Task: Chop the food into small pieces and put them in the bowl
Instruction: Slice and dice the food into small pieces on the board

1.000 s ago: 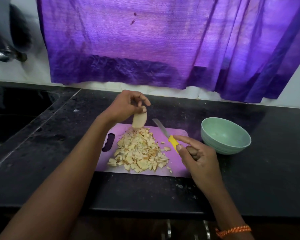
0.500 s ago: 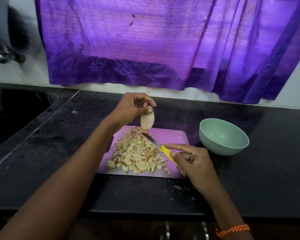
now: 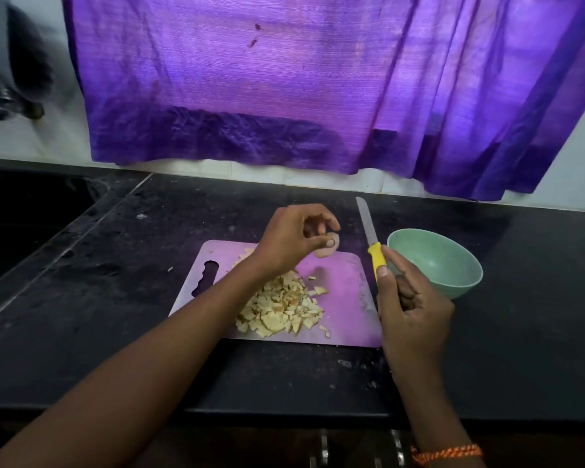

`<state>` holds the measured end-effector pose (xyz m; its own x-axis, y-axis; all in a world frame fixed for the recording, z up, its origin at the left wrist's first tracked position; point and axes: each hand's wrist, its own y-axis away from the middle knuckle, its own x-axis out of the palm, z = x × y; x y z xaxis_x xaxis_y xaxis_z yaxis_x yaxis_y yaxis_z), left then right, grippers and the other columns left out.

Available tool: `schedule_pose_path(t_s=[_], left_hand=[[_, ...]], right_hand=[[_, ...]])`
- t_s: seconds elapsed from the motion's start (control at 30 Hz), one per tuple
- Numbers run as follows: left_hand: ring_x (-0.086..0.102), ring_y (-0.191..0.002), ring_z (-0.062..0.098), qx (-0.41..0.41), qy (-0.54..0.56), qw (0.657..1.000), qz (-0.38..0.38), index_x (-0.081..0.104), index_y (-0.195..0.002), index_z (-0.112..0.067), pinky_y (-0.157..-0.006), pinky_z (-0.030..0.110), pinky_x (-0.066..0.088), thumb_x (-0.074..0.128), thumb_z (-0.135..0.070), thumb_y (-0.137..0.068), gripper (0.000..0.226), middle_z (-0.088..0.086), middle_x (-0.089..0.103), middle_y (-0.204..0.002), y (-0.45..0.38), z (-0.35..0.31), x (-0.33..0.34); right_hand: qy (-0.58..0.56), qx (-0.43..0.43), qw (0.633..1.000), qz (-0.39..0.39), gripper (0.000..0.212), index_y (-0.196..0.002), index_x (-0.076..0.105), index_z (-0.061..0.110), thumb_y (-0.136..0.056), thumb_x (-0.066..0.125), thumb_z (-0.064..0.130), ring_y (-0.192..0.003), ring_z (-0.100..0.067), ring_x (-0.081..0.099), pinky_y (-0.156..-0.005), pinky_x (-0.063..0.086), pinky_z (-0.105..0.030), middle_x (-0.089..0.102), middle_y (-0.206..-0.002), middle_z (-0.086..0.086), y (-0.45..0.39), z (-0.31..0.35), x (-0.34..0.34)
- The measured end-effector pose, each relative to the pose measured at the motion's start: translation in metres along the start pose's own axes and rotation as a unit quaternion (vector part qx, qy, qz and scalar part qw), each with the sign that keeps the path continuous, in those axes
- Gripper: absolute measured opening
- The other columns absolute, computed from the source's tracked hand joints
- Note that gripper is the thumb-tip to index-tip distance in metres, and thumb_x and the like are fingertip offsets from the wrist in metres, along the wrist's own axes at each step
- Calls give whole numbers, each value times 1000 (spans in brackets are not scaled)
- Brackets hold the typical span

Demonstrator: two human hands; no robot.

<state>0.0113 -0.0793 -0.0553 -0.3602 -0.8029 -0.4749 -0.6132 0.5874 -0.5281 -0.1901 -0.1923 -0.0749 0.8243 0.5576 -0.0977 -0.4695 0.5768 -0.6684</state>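
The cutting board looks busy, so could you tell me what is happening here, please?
A person is chopping food on a pink cutting board. The left hand pinches an uncut slice above the board, while the right hand holds a yellow-handled knife, blade pointing away. A pile of chopped pieces lies on the board. The green bowl beside it holds none yet.

left hand (image 3: 293,239) pinches pale uncut food piece (image 3: 326,248) above far edge of pink plastic cutting board (image 3: 347,292) | right hand (image 3: 411,307) grips yellow-handled knife (image 3: 370,236), blade pointing away | heap of pale chopped pieces (image 3: 281,307) on board | pale green bowl (image 3: 436,261) right of board, on black stone counter (image 3: 115,298)
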Motion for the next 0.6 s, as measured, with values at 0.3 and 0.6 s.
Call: schedule_pose_path(t_s=[0.3, 0.6], left_hand=[[75, -86, 4, -10, -54, 988, 146, 81, -102, -22, -82, 34, 65, 90, -23, -86, 19, -11, 80, -92, 5, -9, -5], [67, -88, 6, -30, -142, 939, 312, 82, -91, -29, -81, 39, 59, 88, -33, -87, 8, -14, 75, -97, 9, -8, -11]], right_hand=[[44, -9, 999, 16, 31, -131, 69, 16, -100, 65, 15, -108, 3, 67, -91, 48, -8, 71, -115, 16, -3, -2, 1], [55, -4, 998, 35, 29, -130, 71, 15, -101, 65, 16, -102, 2, 69, -86, 51, -11, 73, -111, 16, -5, -9, 1]])
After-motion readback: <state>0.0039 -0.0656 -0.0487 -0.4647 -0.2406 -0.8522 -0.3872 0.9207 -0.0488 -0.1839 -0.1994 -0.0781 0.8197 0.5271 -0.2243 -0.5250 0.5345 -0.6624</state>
